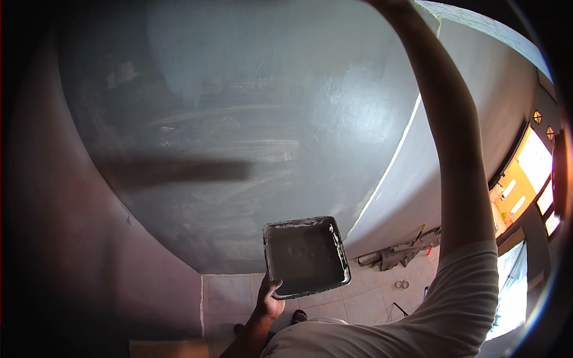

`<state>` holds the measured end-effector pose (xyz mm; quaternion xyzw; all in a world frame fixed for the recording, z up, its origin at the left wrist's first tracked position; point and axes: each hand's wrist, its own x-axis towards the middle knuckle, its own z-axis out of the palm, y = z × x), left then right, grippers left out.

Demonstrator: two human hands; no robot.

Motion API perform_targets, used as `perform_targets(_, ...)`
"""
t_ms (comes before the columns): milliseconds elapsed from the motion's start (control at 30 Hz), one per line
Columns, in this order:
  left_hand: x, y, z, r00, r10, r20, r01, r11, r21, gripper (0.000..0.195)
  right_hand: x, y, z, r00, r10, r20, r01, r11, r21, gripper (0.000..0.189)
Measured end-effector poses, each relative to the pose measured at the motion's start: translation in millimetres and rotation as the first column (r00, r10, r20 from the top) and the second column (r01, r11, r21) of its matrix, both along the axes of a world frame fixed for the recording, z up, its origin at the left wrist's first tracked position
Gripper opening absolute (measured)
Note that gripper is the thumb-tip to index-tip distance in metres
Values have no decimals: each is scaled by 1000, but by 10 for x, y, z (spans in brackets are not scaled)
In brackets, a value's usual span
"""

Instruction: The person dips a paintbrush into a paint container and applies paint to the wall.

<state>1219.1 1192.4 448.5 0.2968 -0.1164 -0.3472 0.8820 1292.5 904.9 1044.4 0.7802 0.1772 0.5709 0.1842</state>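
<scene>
My left hand grips the near left corner of a square dark plastic tray, its thumb over the rim. Grey paint or a similar thick coating lies in the tray, and pale and dark smears crust the rim. The tray is held before a wall coated in patchy grey, with lighter streaks and a shiny area at the right. My right arm reaches up to the top edge of the picture; its hand is out of view, so what it holds is hidden.
A pinkish wall stands at the left, a paler wall at the right. On the tiled floor lie crumpled sheeting, tape rolls and a red-handled object. Brightly lit openings are farther right.
</scene>
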Motion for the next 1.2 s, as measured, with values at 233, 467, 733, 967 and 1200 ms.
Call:
perform_targets(233,43,119,20,1000,-12,-11,13,1000,19,60,884,-222,-1963,850,-373,-373,324,927,-190,19)
perform_targets(467,27,42,81,1000,-20,-15,21,999,40,62,702,-182,-2755,616,343,-709,-235,939,250,19)
perform_targets(733,-23,23,-9,998,35,-44,-34,999,36,70,276,435,-450,996,-45,-80,39,997,-67,10)
perform_targets(967,-31,-12,-2,999,38,6,-38,998,41,71,1004,-182,-2895,772,-117,-625,95,993,-69,20)
perform_targets(1200,-145,0,173,998,55,-37,-52,996,76,64,531,-308,-2556,488,348,-800,-117,935,335,22)
